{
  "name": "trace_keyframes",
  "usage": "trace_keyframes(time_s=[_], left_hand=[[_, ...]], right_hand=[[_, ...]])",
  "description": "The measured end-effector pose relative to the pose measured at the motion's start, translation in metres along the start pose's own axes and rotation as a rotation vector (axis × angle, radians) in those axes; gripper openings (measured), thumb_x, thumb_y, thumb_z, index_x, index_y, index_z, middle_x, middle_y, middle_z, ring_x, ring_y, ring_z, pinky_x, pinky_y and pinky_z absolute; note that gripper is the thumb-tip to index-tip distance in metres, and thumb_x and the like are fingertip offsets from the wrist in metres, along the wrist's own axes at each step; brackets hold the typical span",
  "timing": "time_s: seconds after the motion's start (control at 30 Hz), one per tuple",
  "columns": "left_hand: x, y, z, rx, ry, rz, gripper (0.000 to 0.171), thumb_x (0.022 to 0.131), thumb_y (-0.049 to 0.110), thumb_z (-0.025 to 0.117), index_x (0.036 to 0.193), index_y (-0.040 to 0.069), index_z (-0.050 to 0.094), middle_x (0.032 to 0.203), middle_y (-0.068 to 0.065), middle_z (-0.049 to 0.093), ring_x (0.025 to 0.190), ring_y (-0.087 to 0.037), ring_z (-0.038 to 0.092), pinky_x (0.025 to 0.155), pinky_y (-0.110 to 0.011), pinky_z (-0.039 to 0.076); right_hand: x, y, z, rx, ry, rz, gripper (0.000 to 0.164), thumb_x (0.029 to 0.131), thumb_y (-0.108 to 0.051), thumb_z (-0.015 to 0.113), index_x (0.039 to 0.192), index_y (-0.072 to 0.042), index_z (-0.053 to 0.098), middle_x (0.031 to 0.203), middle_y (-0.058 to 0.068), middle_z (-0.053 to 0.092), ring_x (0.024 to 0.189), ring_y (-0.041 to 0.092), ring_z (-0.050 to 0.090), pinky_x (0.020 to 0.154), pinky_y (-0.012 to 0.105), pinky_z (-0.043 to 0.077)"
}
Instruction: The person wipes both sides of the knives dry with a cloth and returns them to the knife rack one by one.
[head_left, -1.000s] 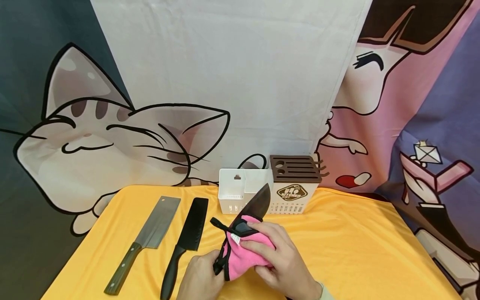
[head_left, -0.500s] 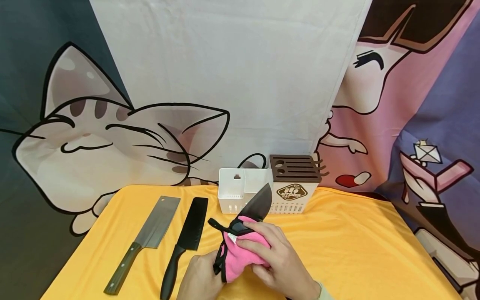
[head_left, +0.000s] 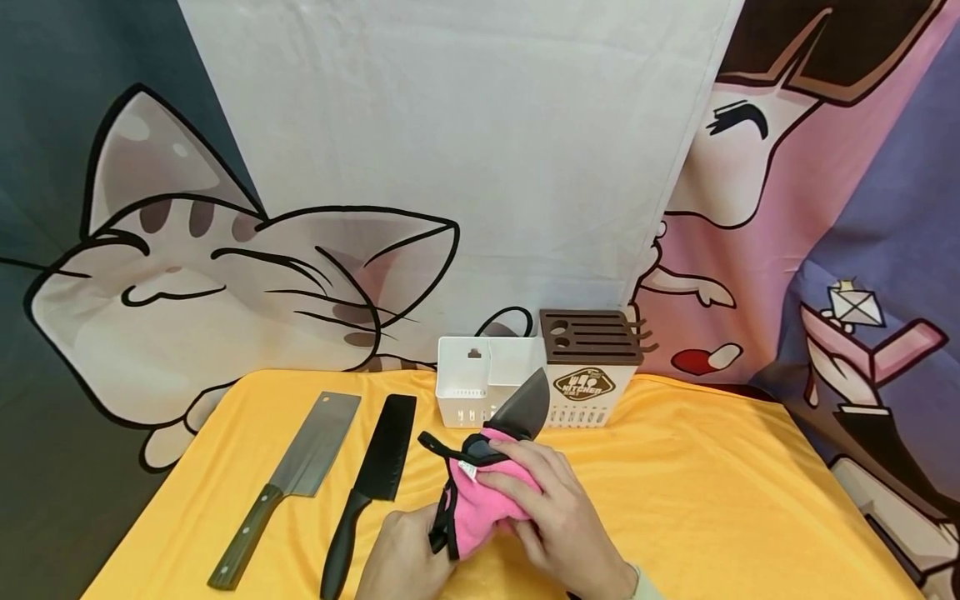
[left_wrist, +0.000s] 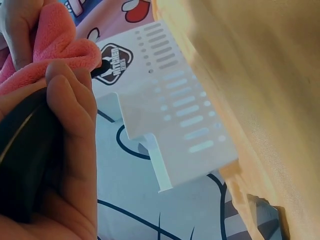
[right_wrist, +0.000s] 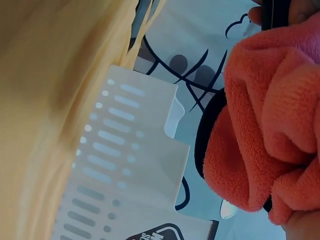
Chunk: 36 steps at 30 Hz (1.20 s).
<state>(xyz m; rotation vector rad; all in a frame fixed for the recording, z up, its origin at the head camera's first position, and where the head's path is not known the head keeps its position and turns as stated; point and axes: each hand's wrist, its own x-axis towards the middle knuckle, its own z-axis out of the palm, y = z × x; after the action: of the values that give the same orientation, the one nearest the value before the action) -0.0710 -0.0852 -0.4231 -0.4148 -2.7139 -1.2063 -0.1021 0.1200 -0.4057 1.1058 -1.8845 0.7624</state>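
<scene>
Showing in wrist views only: gripped knife handle

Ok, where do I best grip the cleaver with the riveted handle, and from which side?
With the left hand, once it's free of the held knife, I'd grip the middle of the handle from the near left. The cleaver lies flat, handle nearest the camera; its heel juts right, so the edge probably faces the black knife.

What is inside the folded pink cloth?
A knife: its front end pokes out of the cloth, and the left hand grips its black handle. The covered stretch in between cannot be seen.
</scene>
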Motion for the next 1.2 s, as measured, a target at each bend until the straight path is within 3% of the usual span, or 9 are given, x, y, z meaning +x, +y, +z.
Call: trace_keyframes(time_s=[0.2, 0.3, 0.37, 0.5, 0.73, 1.2], left_hand=[[0.001, 0.002, 0.000, 0.010, -0.036, -0.010, 0.036, 0.080, 0.015, 0.079, 0.061, 0.021, 0.049, 0.053, 0.020, 0.030, 0.048, 0.004, 0.029, 0.046, -0.017, 0.024], [0.001, 0.003, 0.000, 0.008, -0.034, -0.004, 0.027, 0.083, 0.024, 0.080, 0.066, 0.021, 0.058, 0.054, 0.020, 0.030, 0.048, 0.004, 0.030, 0.046, -0.017, 0.024], [0.001, 0.003, 0.001, -0.007, -0.038, 0.000, 0.021, 0.085, 0.030, 0.080, 0.073, 0.020, 0.066, 0.055, 0.022, 0.038, 0.049, 0.005, 0.035, 0.047, -0.017, 0.029], [0.001, 0.004, 0.000, -0.051, -0.075, -0.023, 0.027, 0.087, 0.042, 0.078, 0.085, 0.015, 0.075, 0.058, 0.020, 0.051, 0.049, 0.004, 0.041, 0.048, -0.019, 0.035], [0.000, 0.006, 0.000, -0.086, -0.124, -0.079, 0.036, 0.087, 0.048, 0.076, 0.090, 0.013, 0.077, 0.054, 0.019, 0.050, 0.046, 0.002, 0.042, 0.046, -0.020, 0.036], [-0.001, 0.008, 0.001, -0.103, -0.145, -0.096, 0.032, 0.087, 0.046, 0.077, 0.090, 0.014, 0.077, 0.053, 0.020, 0.048, 0.046, 0.001, 0.043, 0.046, -0.020, 0.036]], right_hand=[[-0.004, 0.002, 0.000, -0.024, 0.026, 0.070, 0.031, 0.104, -0.031, 0.054, 0.117, -0.008, 0.070, 0.134, 0.018, 0.060, 0.114, 0.036, 0.056, 0.106, 0.035, 0.035], [-0.005, 0.004, -0.001, -0.043, 0.045, 0.096, 0.029, 0.104, -0.029, 0.054, 0.117, -0.008, 0.070, 0.132, 0.018, 0.060, 0.113, 0.037, 0.055, 0.108, 0.034, 0.034], [-0.004, 0.005, -0.001, -0.046, 0.061, 0.104, 0.028, 0.103, -0.027, 0.057, 0.117, -0.008, 0.070, 0.132, 0.018, 0.060, 0.114, 0.038, 0.055, 0.109, 0.035, 0.033], [-0.004, 0.009, -0.002, -0.051, 0.098, 0.130, 0.028, 0.093, -0.020, 0.065, 0.117, -0.007, 0.071, 0.133, 0.020, 0.060, 0.116, 0.039, 0.055, 0.109, 0.036, 0.033], [-0.007, 0.015, -0.006, -0.069, 0.154, 0.266, 0.040, 0.077, -0.005, 0.067, 0.117, -0.006, 0.071, 0.134, 0.019, 0.060, 0.116, 0.037, 0.055, 0.110, 0.028, 0.034], [-0.014, 0.022, -0.014, -0.177, 0.217, 0.440, 0.044, 0.079, 0.002, 0.062, 0.120, -0.010, 0.072, 0.135, 0.015, 0.060, 0.112, 0.035, 0.056, 0.110, 0.024, 0.033]])
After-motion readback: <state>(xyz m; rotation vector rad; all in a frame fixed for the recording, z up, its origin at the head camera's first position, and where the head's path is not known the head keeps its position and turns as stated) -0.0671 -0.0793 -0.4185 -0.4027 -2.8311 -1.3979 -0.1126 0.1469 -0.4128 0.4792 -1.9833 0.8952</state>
